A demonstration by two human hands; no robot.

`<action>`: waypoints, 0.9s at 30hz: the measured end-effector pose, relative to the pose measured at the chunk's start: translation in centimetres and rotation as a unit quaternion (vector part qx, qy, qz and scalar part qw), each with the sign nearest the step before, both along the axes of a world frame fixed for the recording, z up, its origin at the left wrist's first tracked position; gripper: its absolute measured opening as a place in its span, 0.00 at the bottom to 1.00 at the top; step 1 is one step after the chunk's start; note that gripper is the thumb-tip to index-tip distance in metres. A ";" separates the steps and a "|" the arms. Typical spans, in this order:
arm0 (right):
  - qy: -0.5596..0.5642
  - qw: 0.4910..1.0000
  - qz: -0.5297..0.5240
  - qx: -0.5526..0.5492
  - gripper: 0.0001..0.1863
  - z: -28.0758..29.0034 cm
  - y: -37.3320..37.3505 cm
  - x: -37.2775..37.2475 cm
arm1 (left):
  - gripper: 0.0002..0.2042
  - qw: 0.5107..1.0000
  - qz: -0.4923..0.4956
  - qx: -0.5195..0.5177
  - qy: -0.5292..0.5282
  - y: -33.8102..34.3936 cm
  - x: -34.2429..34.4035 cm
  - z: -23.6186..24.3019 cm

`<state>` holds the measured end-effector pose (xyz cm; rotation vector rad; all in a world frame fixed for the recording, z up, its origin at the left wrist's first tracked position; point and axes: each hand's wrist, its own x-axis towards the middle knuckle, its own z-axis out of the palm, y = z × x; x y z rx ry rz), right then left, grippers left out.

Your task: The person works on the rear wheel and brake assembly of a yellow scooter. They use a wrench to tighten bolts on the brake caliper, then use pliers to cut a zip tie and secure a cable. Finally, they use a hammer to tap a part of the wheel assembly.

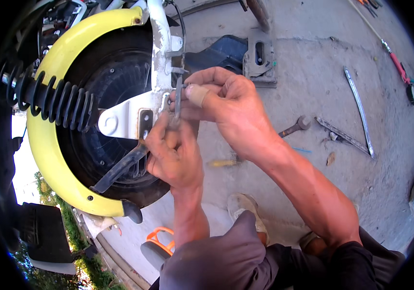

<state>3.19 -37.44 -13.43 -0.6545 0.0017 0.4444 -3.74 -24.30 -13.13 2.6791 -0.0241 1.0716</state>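
A white metal frame tube (160, 53) with peeling paint runs down beside a wheel (112, 92) under a yellow fender (47, 92). A white bracket (122, 118) joins it to a black coil-spring shock absorber (57, 99). Against the frame stands a narrow grey metal strip (178, 94). My left hand (178, 157) is closed around its lower end, the fingertips slightly blurred. My right hand (231, 99), with a tan bandage on the thumb, pinches at the strip's upper part; whatever lies between thumb and fingers is too small to name.
On the concrete floor lie a wrench (295, 126), metal bars (358, 108), a yellow-handled tool (222, 163) and a red-handled gauge (400, 67). A black plastic part (221, 52) rests beyond my right hand. Near my shoe sits an orange-and-grey object (158, 246).
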 end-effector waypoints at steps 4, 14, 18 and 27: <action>0.026 0.999 -0.024 -0.001 0.12 0.3 0.1 -0.1 | 0.17 1.000 -0.005 0.007 0.000 -0.2 0.1 0.1; 0.022 0.999 0.011 0.025 0.17 0.5 0.0 0.5 | 0.16 0.999 0.006 0.039 0.000 -0.2 0.3 0.7; 0.097 0.985 -0.014 0.144 0.19 -0.5 1.1 0.1 | 0.16 0.999 0.011 0.010 0.031 -0.7 0.1 1.1; -0.015 0.998 -0.037 -0.057 0.13 0.6 -0.6 1.2 | 0.19 0.999 0.013 0.012 0.041 -0.4 -0.1 1.6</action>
